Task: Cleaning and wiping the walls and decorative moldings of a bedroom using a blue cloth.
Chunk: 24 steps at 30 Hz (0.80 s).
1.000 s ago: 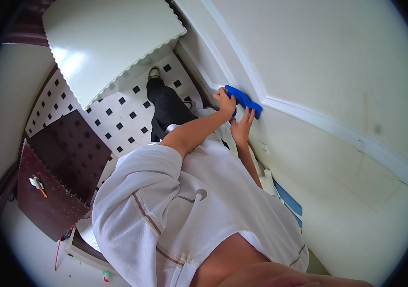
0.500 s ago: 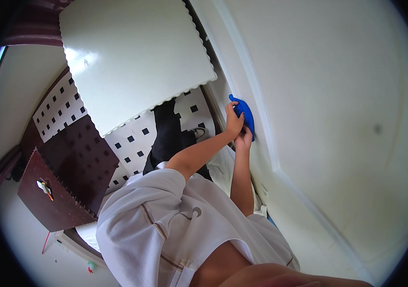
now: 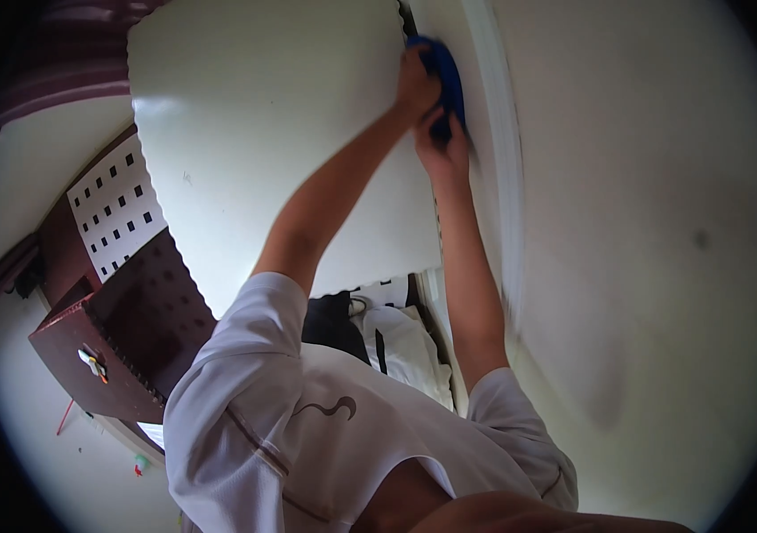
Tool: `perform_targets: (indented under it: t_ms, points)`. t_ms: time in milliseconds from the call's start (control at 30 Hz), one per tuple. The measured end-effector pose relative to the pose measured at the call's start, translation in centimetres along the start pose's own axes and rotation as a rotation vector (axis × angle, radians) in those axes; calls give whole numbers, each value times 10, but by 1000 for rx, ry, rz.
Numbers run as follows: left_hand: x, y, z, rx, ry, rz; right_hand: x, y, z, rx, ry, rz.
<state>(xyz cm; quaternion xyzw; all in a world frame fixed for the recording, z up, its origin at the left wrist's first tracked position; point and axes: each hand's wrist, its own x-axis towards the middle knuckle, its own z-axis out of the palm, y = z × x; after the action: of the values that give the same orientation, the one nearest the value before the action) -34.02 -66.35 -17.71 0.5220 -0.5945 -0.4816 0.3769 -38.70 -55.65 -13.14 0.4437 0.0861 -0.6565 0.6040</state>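
Note:
A blue piece of what looks like cloth (image 3: 446, 73), slightly blurred, is pressed between my two hands and the wall side at the upper middle. My left hand (image 3: 418, 84) is closed over its upper left part, with the arm stretched across the white tabletop. Lower down, my right hand (image 3: 442, 149) grips its bottom end from below. Both hands are close together, by the far right edge of the white table (image 3: 263, 160). The cloth lies next to the white trim strip (image 3: 505, 133) on the wall.
A pale wall (image 3: 645, 195) fills the right side. To the left stands a dark red-brown table (image 3: 76, 355) with a small white and orange item on it. Below the white table are a black-and-white patterned floor, a dark trouser leg and white fabric (image 3: 410, 351).
Both hands and the blue cloth have moved up and farther away along the wall. My arms are stretched out more, and the view has shifted so the white table appears lower.

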Motion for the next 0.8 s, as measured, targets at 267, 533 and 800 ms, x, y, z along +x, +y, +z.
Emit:
perform_targets:
  t_ms: [267, 533, 800]
  points:
    - [101, 29, -19, -587, -265, -343, 77, 2, 63, 136, 2, 98]
    - [-64, -21, 39, -465, -161, 44, -34, -29, -37, 246, 215, -234]
    - [-314, 0, 60, -317, -348, 38, -225, -75, -204, 153, 264, -466]
